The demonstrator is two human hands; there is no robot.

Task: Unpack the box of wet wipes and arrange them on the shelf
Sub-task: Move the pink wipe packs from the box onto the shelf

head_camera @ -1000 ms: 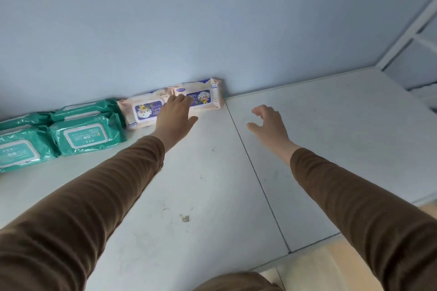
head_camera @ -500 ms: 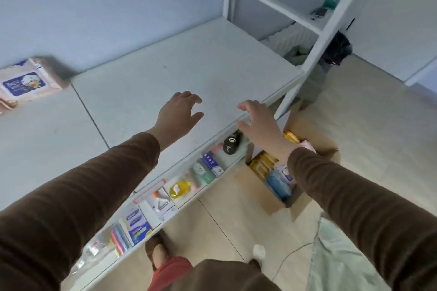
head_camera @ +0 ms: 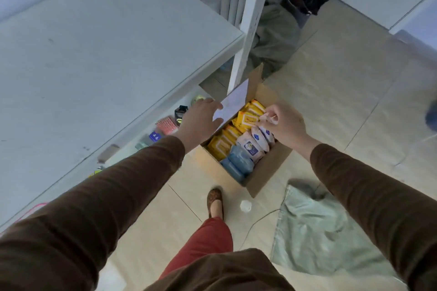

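Beige floor tiles (head_camera: 331,101) carry an open brown cardboard box (head_camera: 267,172) beside the pale white shelf (head_camera: 94,42), packed with upright yellow, white and blue wet-wipe packs (head_camera: 246,130). Both hands reach over it: left hand (head_camera: 201,118) loosely spread and empty, right hand (head_camera: 286,123) half-curled, pinching nothing discernible.
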